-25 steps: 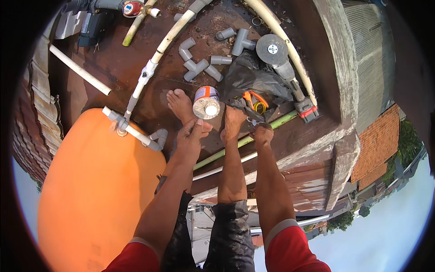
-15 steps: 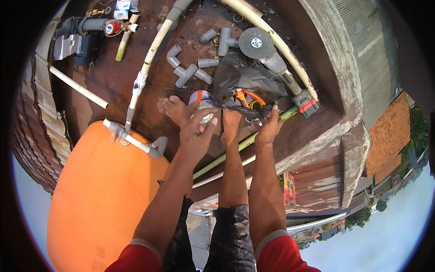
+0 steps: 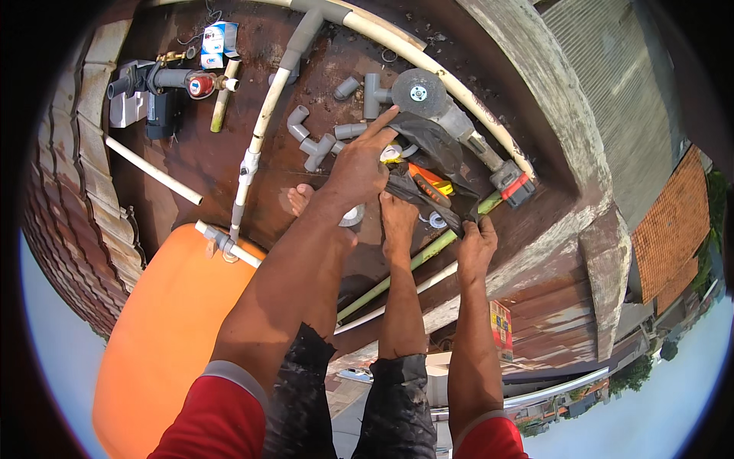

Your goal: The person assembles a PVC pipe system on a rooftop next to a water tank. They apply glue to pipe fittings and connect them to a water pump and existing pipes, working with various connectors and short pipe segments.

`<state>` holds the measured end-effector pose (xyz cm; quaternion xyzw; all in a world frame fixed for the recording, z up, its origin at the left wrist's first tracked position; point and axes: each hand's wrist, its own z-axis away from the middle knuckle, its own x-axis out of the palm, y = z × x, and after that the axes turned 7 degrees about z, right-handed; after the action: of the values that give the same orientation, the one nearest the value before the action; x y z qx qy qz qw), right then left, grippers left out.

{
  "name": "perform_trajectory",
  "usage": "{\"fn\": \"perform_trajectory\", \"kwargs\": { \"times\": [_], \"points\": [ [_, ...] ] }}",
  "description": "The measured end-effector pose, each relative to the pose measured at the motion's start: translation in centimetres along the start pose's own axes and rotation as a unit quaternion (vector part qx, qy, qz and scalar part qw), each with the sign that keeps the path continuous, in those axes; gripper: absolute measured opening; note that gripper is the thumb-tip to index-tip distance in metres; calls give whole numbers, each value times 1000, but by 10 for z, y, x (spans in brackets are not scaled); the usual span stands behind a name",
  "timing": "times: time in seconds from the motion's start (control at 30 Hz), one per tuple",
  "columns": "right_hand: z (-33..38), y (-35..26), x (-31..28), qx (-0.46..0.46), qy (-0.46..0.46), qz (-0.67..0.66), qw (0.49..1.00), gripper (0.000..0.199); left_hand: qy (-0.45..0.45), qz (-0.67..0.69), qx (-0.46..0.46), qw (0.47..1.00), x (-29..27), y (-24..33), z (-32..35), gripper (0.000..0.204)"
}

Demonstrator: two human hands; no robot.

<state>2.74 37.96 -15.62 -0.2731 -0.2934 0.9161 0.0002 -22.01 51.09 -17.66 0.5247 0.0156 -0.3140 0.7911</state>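
My left hand (image 3: 358, 164) reaches over the mouth of a black plastic bag (image 3: 430, 138), forefinger stretched out, with nothing gripped that I can see. Inside the bag lie an orange-handled tool (image 3: 428, 180) and a small white and yellow item (image 3: 391, 153). My right hand (image 3: 475, 246) pinches the bag's near edge. A small round can (image 3: 352, 216) stands on the rusty brown roof surface (image 3: 199, 164) between my bare feet, half hidden by my left forearm.
An angle grinder (image 3: 419, 93) lies behind the bag. Several grey pipe fittings (image 3: 317, 144) are scattered nearby. A white pipe (image 3: 258, 126) runs to an orange water tank (image 3: 164, 336). A pump with valve (image 3: 164, 84) sits far left. A concrete parapet (image 3: 558, 153) borders the right.
My left hand has let go of the round can, which now stands on the roof, and has reached forward to the black bag. My right hand still holds the bag's edge.
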Motion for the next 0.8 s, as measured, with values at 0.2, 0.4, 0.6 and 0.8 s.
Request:
{"fn": "perform_trajectory", "kwargs": {
  "times": [0.2, 0.4, 0.6, 0.8],
  "points": [
    [1, 3, -45, -42, 88, 91, 991, 16, -89, -28, 35, 995, 10, 16, 17, 62],
    [2, -14, -76, -99, 95, 89, 986, 20, -12, 13, 32, 999, 44, 36, 38, 77],
    [-14, -16, -65, -67, 7, 177, 982, 41, -69, -27, -88, 993, 61, 54, 66, 88],
    [79, -57, -58, -171, 24, 410, 895, 69, 106, 32, -95, 989, 39, 60, 148, 58]
  ]
}}
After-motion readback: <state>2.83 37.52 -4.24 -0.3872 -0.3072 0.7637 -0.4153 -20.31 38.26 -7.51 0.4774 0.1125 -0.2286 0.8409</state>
